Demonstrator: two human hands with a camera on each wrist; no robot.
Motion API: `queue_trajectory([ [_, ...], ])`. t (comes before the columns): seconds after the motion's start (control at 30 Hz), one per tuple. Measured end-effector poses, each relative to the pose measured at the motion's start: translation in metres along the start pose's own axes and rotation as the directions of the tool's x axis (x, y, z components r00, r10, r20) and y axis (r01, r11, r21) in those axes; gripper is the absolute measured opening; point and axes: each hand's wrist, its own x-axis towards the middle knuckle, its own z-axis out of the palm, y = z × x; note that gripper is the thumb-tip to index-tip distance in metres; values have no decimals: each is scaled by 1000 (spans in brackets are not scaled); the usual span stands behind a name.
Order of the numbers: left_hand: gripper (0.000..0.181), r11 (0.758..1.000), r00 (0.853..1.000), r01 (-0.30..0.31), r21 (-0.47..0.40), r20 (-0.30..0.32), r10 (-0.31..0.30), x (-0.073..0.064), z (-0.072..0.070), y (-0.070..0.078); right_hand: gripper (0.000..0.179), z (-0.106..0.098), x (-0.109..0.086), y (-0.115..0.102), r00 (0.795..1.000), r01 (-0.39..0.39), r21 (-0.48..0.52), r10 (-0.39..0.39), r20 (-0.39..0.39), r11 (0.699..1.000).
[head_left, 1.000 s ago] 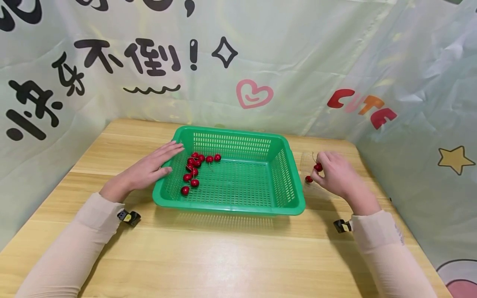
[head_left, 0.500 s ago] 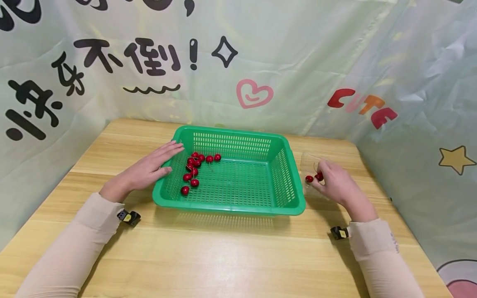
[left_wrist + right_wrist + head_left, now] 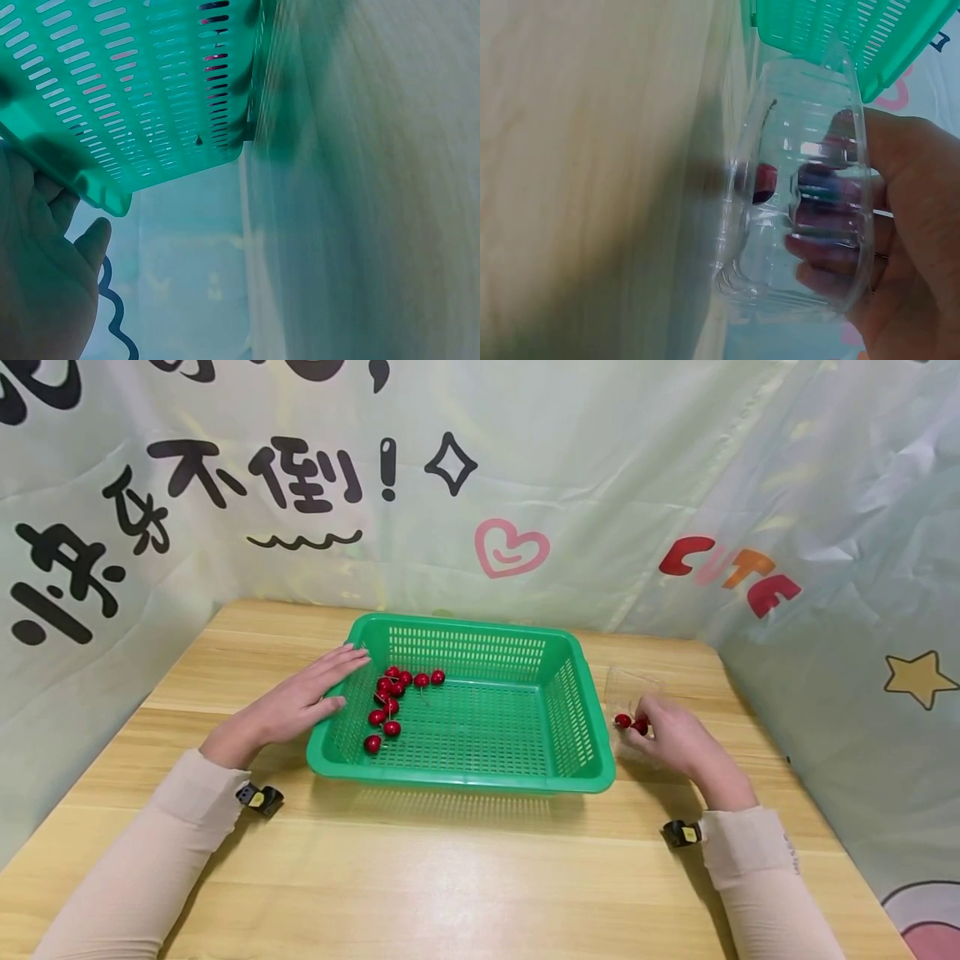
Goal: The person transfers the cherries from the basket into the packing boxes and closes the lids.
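Toward the table's (image 3: 465, 877) far right corner, the right hand (image 3: 678, 735) is pinching 1 cherry (image 3: 640, 727) down in a clear box (image 3: 791, 112), where another cherry (image 3: 622, 721) is lying just beside it. The left hand (image 3: 296, 693), fingers nearly straight, is resting on the left rim of the green basket (image 3: 461, 781). Knuckles pushing the thin wall could be tipping the unsteadied box; a loosening pinch could be letting fruit roll.
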Motion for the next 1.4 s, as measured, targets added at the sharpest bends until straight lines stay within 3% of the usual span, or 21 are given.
queue_trajectory([
  [0.13, 60, 1000, 1000, 1, 3, 4, -1, 0, 0, -1, 17, -1, -3, 0, 998, -34, 33, 32, 55, 999],
  [0.63, 59, 1000, 1000, 5, 4, 4, -5, 0, 0, 0, 20, 7, -1, 2, 986, -49, 58, 39, 161, 997],
  [1.17, 61, 1000, 1000, -13, 4, -8, 13, 0, 2, -2, 19, 0, -2, 0, 995, -40, 71, 34, 89, 997],
  [1.4, 61, 1000, 1000, 1, 16, -4, -1, 0, 2, -1, 18, -13, 4, -6, 1000, 25, 41, -24, -19, 999],
])
